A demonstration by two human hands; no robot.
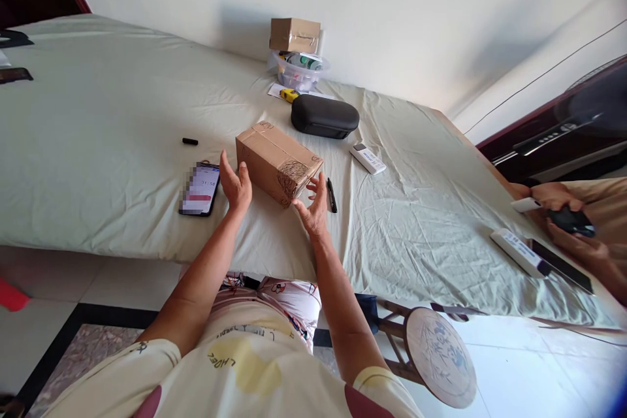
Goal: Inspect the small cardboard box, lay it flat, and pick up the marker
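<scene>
A taped cardboard box (277, 160) lies on the pale green bed sheet (98, 137) in front of me. My left hand (236, 184) hovers open at the box's near left corner, palm turned inward, a little apart from it. My right hand (314, 204) is open too, fingers spread just beside the box's right end. Neither hand holds anything. A black pen (332, 195) lies right of my right hand, and a phone (200, 188) with a lit screen lies left of my left hand.
Behind the box are a black case (324, 116), a white remote (367, 159), a clear tub (300, 70) with a second box (294, 34) on top. Another person's hands (563, 215) hold a dark object at the right edge. A round stool (439, 356) stands by my right leg.
</scene>
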